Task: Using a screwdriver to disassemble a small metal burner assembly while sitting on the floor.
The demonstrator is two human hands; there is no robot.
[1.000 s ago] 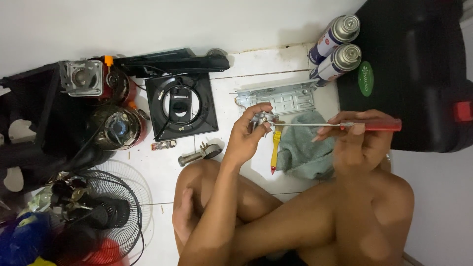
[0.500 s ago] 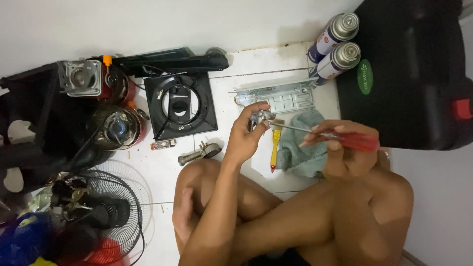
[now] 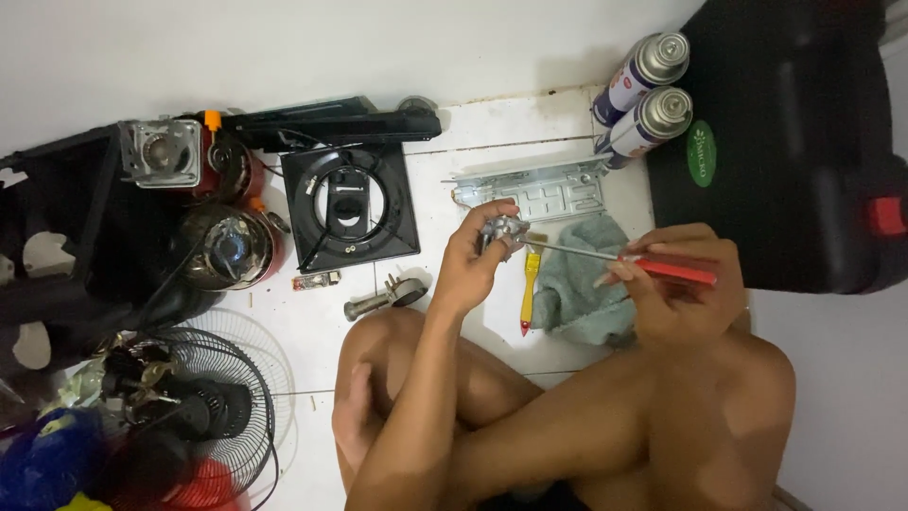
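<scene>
gripped in the left hand [image 3: 478, 255], a small metal part [image 3: 501, 230] sat at frame centre, above the knees. right hand [image 3: 676, 284] was closed on a red-handled screwdriver [image 3: 629, 260], tip at the part. since a second earlier that hand had dropped slightly and tilted the shaft, so the screw work looked underway. two spray cans [image 3: 648, 95], blue-and-white labelled, lay upper right beside a black case [image 3: 804, 142] bearing a green oval sticker [image 3: 701, 153].
</scene>
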